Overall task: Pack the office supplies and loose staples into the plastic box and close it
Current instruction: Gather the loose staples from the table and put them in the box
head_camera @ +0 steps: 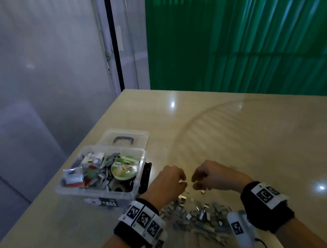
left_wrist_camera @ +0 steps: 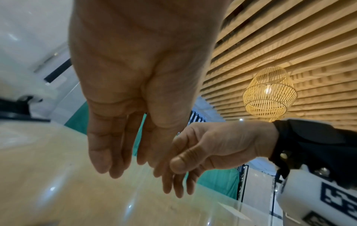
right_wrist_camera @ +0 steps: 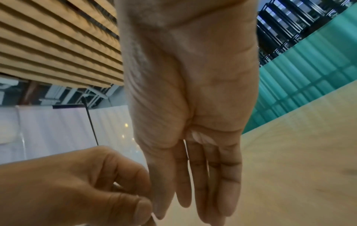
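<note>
Open clear plastic box (head_camera: 102, 192) near the table's (head_camera: 236, 129) left edge, lid (head_camera: 127, 138) lying behind it; inside lie a masking tape roll (head_camera: 124, 168), small cartons (head_camera: 92, 160) and grey staple strips (head_camera: 104, 175). Loose staples (head_camera: 200, 217) are heaped right of the box, below both wrists. Left hand (head_camera: 166, 184) and right hand (head_camera: 211, 176) meet above the heap's far edge, fingers curled; what they pinch cannot be told.
</note>
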Available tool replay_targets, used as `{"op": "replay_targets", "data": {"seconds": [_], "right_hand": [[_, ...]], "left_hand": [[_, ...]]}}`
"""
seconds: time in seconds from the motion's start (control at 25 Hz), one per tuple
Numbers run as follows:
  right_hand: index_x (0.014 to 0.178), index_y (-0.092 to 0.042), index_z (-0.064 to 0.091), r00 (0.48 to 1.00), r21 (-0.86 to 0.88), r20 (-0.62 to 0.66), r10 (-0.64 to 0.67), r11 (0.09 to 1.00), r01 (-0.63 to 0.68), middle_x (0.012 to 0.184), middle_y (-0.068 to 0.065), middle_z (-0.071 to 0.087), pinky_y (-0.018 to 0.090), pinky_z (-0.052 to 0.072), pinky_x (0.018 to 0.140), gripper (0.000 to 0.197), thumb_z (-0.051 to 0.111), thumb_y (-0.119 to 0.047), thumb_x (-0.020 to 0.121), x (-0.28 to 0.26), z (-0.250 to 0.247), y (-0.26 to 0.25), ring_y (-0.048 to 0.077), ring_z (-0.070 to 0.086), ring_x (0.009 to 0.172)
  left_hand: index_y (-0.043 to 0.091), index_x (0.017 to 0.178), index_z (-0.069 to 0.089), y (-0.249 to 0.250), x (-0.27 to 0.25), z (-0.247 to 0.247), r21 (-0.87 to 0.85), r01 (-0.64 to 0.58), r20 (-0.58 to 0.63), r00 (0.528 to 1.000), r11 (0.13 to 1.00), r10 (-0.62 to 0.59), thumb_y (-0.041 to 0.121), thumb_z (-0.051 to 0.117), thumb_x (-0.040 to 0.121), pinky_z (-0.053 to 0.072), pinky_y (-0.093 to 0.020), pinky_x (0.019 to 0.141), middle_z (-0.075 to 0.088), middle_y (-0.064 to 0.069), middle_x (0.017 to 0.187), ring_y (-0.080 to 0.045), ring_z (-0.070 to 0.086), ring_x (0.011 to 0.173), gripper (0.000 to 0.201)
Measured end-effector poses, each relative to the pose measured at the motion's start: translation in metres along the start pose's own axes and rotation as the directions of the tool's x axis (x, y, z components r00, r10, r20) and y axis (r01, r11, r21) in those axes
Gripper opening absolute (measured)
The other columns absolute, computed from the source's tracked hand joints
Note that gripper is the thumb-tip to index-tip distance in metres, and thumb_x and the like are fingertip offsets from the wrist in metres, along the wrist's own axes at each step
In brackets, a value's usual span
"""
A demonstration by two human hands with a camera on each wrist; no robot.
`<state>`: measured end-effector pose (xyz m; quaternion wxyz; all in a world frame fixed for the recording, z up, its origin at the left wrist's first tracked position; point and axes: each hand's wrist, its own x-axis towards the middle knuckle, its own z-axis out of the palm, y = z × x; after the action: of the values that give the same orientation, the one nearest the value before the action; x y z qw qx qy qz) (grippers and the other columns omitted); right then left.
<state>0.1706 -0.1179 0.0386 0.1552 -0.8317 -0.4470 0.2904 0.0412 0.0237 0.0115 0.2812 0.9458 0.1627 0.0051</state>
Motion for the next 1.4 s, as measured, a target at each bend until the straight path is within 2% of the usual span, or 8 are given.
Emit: {"op": "replay_targets", "data": {"seconds": [0.24, 0.36, 0.48, 0.64, 0.8, 1.08, 1.24, 1.4], "right_hand": [[0.146, -0.024, 0.044, 0.983, -0.287, 0.099, 0.157, 0.95, -0.123, 0.14, 0.002, 0.046, 0.028, 0.04, 0.092, 0.071, 0.075, -0.042, 0.085, -0.018, 0.038, 0.048, 0.022, 0.049, 0.126], [0.138, -0.023, 0.049, 0.99, -0.295, 0.078, 0.12, 0.951, -0.093, 0.129, 0.004, 0.044, 0.033, 0.046, 0.09, 0.062, 0.076, -0.035, 0.084, -0.017, 0.062, 0.049, 0.025, 0.05, 0.116], [0.127, -0.021, 0.056, 0.998, -0.275, 0.003, 0.055, 0.96, -0.052, 0.119, 0.004, 0.046, 0.032, 0.046, 0.082, 0.042, 0.07, -0.026, 0.087, -0.014, 0.076, 0.045, 0.025, 0.051, 0.109], [0.123, -0.018, 0.058, 1.0, -0.221, -0.019, -0.007, 0.975, 0.003, 0.118, 0.004, 0.049, 0.022, 0.033, 0.074, 0.031, 0.063, -0.02, 0.093, -0.011, 0.075, 0.043, 0.019, 0.049, 0.102], [0.104, -0.016, 0.066, 0.998, -0.102, -0.065, -0.02, 0.995, 0.014, 0.107, 0.002, 0.056, 0.025, 0.048, 0.073, 0.016, 0.065, -0.012, 0.089, -0.01, 0.07, 0.049, 0.016, 0.054, 0.092], [0.086, -0.013, 0.073, 0.991, -0.025, -0.132, -0.015, 1.0, 0.012, 0.092, 0.006, 0.068, 0.033, 0.057, 0.074, 0.015, 0.065, 0.0, 0.084, -0.003, 0.069, 0.06, 0.02, 0.065, 0.086], [0.083, -0.016, 0.076, 0.988, 0.005, -0.157, -0.008, 1.0, 0.008, 0.088, 0.0, 0.069, 0.018, 0.051, 0.064, 0.013, 0.072, -0.004, 0.083, -0.001, 0.068, 0.063, 0.011, 0.066, 0.08], [0.083, -0.016, 0.077, 0.984, 0.051, -0.176, -0.015, 0.998, 0.024, 0.087, -0.001, 0.073, 0.019, 0.055, 0.07, 0.011, 0.074, -0.006, 0.083, -0.002, 0.059, 0.059, 0.006, 0.068, 0.079]], "left_hand": [[0.022, 0.137, 0.052, -0.008, -0.002, 0.052, 0.226, 0.135, 0.21, 0.96, 0.965, -0.183, 0.044, 0.074, 0.081, 0.044, -0.047, 0.103, 0.045, -0.009, 0.133, -0.032, 0.042, 0.126, 0.064], [0.022, 0.136, 0.048, -0.009, -0.006, 0.07, 0.246, 0.155, 0.218, 0.953, 0.957, -0.211, 0.045, 0.075, 0.078, 0.041, -0.052, 0.105, 0.038, -0.009, 0.136, -0.034, 0.029, 0.132, 0.067], [0.02, 0.127, 0.057, -0.009, -0.006, 0.084, 0.214, 0.159, 0.118, 0.975, 0.964, -0.187, 0.035, 0.073, 0.083, 0.042, -0.047, 0.106, 0.041, -0.008, 0.132, -0.032, 0.029, 0.132, 0.049], [0.024, 0.122, 0.064, -0.01, -0.003, 0.091, 0.115, 0.179, 0.022, 0.983, 0.977, -0.182, 0.024, 0.073, 0.087, 0.042, -0.036, 0.104, 0.044, -0.007, 0.127, -0.03, 0.034, 0.128, 0.036], [0.025, 0.116, 0.068, -0.017, 0.001, 0.092, -0.005, 0.197, -0.022, 0.98, 0.98, -0.197, 0.017, 0.075, 0.085, 0.049, -0.03, 0.095, 0.049, -0.008, 0.121, -0.025, 0.054, 0.116, 0.033], [0.02, 0.113, 0.066, -0.015, 0.005, 0.086, -0.106, 0.239, -0.011, 0.97, 0.965, -0.241, 0.016, 0.08, 0.08, 0.054, -0.028, 0.086, 0.057, -0.005, 0.115, -0.019, 0.062, 0.1, 0.036], [0.015, 0.108, 0.069, -0.015, 0.006, 0.081, -0.169, 0.273, 0.002, 0.961, 0.947, -0.277, 0.017, 0.084, 0.077, 0.055, -0.025, 0.08, 0.067, -0.003, 0.105, -0.014, 0.064, 0.09, 0.035], [0.012, 0.101, 0.074, -0.017, 0.007, 0.078, -0.178, 0.273, 0.001, 0.961, 0.945, -0.278, 0.017, 0.084, 0.077, 0.055, -0.022, 0.082, 0.071, -0.003, 0.102, -0.011, 0.066, 0.089, 0.027]]}}
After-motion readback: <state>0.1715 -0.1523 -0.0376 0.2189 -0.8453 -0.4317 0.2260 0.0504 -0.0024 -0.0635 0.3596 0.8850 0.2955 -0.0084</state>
